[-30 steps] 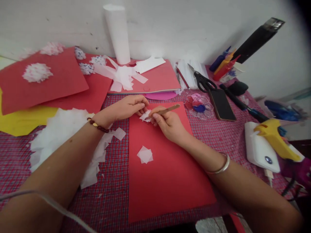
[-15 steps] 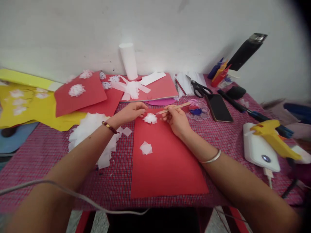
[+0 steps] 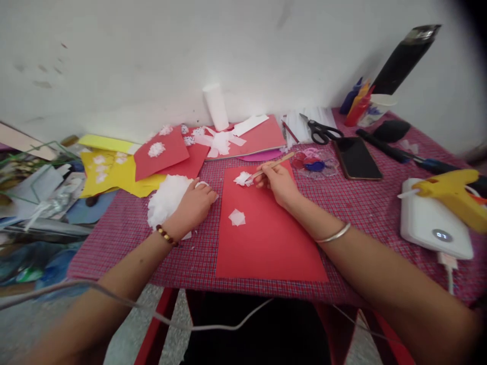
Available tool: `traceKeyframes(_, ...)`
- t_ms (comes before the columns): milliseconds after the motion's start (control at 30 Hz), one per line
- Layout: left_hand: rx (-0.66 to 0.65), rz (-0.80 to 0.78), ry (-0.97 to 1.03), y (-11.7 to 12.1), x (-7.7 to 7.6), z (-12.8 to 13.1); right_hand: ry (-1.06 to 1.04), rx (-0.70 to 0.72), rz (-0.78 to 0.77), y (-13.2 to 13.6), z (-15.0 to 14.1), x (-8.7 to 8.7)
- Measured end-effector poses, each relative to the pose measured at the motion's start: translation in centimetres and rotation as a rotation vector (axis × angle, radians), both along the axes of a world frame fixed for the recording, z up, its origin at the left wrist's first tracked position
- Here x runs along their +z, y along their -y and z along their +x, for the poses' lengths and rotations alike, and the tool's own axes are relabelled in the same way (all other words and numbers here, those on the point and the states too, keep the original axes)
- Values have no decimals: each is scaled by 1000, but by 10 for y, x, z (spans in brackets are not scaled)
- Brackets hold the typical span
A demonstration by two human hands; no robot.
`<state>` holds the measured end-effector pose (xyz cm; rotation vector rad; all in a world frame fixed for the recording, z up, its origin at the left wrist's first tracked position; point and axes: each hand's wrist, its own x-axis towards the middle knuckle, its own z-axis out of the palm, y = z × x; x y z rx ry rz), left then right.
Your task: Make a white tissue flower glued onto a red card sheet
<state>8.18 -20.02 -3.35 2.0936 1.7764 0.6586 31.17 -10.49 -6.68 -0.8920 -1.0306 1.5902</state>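
My right hand [image 3: 280, 185], just above and right of the frame's centre, pinches one slim, flat, pale wooden stick [image 3: 279, 161]. Its tip is at the right edge of one ruffled white tissue-paper flower [image 3: 242, 178]; I can't tell whether they touch. Below that flower lies one flat star of thin white tissue squares [image 3: 237, 218], both on one smooth red paper sheet [image 3: 266, 248]. Left of centre, my left hand [image 3: 196, 205], fingers bent, covers part of one loose heap of white tissue [image 3: 163, 200]; whether it grips any, I can't tell. Checked cloth covers the tabletop [image 3: 114, 248]. One white cable [image 3: 220, 328] crosses before my left forearm, lower left. Towards the upper right are three plastic bottles with pointed nozzles [image 3: 357, 110], one pair of black-handled scissors [image 3: 323, 132] and one black phone [image 3: 357, 158].
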Motion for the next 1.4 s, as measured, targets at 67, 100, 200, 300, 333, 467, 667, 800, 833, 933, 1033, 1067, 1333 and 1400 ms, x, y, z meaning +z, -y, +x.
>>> traceKeyframes(67, 117, -8, 188, -8, 1, -2, -2, 2, -7, 0, 0, 0)
traceKeyframes(100, 170, -3, 239, -11, 2, -3, -6, 1, -11, 0, 0, 0)
traceKeyframes(200, 300, -16, 432, -15, 10, -4, -37, 12, -11, 0, -1, 1)
traceKeyframes(300, 332, -125, 686, -17, 15, 2, -96, 53, 14, 4, -3, 4)
traceKeyframes(333, 328, -171, 762, -18, 15, 5, -115, 68, 29, 6, -4, 5)
traceKeyframes(467, 325, -304, 996, -22, 6, 21, -134, 127, 127, 14, -8, 10)
traceKeyframes(667, 345, -409, 1243, -23, -4, 33, 17, 178, 261, 21, -9, 10)
traceKeyframes(800, 310, -438, 1302, -19, -4, 33, 49, 208, 292, 22, -9, 11)
traceKeyframes(833, 299, -437, 1301, -19, -4, 33, 49, 207, 293, 22, -9, 11)
traceKeyframes(933, 284, -418, 1259, -18, -7, 33, 43, 201, 289, 20, -9, 8)
traceKeyframes(1033, 267, -379, 1138, -21, -11, 36, 49, 196, 275, 18, -8, 4)
traceKeyframes(1067, 260, -361, 1076, -22, -13, 38, 56, 196, 269, 16, -8, 3)
traceKeyframes(1333, 286, -118, 407, -31, -23, 52, 106, 184, 249, 14, -7, -2)
traceKeyframes(1400, 271, -101, 384, -30, -23, 52, 87, 172, 254, 15, -7, -1)
